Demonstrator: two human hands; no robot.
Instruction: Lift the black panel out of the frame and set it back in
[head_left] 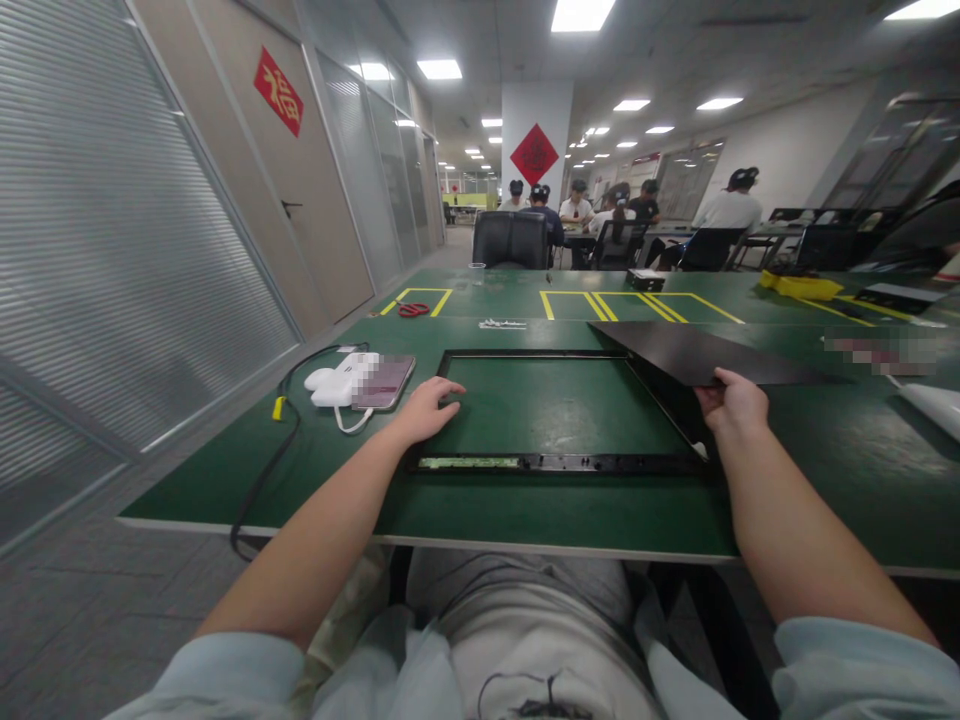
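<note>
Right hand: my right hand (739,405) has the thin black panel (697,352) pinched by its near edge, tilted up.
Left hand: my left hand (433,408) is over the frame's left side, thumb and fingers spread apart; can't tell if they're touching it.
Black frame: the black frame (562,464) lies flat on the green table (525,515) in front of me, green strip (469,463) along its near bar.
Left clutter: phone (394,383), white cable (352,425) and a black cord (289,440) with a yellow tag (278,408), all near my left hand.
Beyond the frame: small white bits (502,324), red-handled scissors (413,310), yellow tape lines (577,293).
In the way: the panel blocks the frame's far right corner, and my left hand covers part of its left bar.
Hard to see: phone screen's partly pixelated, and the white thing (934,408) at right is cut off.
</note>
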